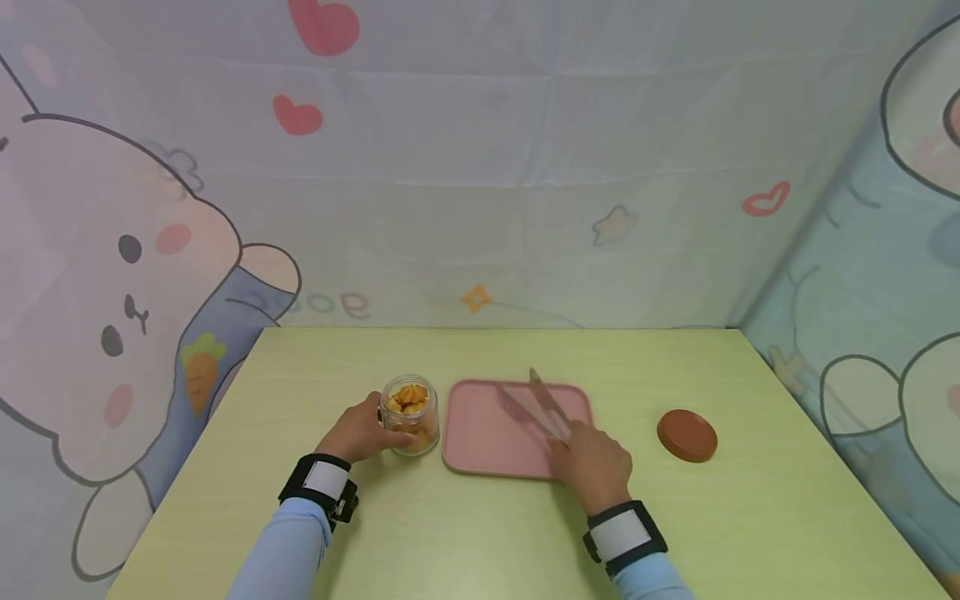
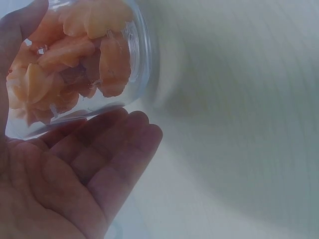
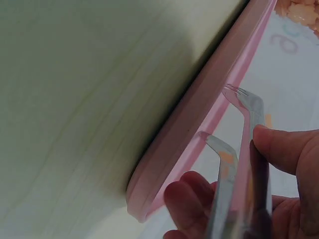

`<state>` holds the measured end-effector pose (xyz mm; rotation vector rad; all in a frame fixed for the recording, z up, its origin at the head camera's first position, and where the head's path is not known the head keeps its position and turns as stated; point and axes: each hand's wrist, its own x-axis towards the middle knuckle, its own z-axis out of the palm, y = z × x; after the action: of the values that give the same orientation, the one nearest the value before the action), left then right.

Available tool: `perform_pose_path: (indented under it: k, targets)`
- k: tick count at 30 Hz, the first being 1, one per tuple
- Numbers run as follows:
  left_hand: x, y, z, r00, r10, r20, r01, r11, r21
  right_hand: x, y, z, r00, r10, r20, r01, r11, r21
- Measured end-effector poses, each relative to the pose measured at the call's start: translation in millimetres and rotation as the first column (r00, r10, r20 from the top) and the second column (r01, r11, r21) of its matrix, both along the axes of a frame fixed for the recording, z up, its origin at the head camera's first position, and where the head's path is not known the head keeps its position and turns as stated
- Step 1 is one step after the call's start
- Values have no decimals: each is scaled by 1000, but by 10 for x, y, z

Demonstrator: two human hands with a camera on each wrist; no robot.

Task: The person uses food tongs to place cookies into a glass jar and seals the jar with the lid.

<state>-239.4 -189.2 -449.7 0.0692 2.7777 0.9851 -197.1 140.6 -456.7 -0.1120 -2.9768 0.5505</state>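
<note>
A glass jar (image 1: 411, 433) of golden piped cookies (image 2: 79, 55) stands lidless on the table, left of a pink tray (image 1: 480, 433). My left hand (image 1: 371, 431) holds the jar from its left side, with the thumb across the front. In the left wrist view, the fingers (image 2: 114, 159) lie along the glass. My right hand (image 1: 592, 462) grips metal tongs (image 1: 551, 400) over the tray's right part. Their two arms are spread, and the forked tips (image 3: 237, 92) have nothing between them.
A round reddish-brown lid (image 1: 687, 435) lies on the pale wood-grain table (image 1: 450, 542), right of the tray. Behind the table hangs a printed cloth (image 1: 525, 167) with hearts and cartoon animals, and more cloth covers the right side.
</note>
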Motion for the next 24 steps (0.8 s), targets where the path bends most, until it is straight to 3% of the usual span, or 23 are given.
perform_pose_path:
  k: [15, 24]
  targets:
    - [11, -13, -2, 1000, -2, -10, 2, 1000, -2, -77, 64, 15, 995, -3, 97, -3, 998, 57]
    - [-1, 16, -10, 1000, 3, -5, -3, 1000, 2, -136, 241, 150, 1000, -4, 30, 2, 998, 62]
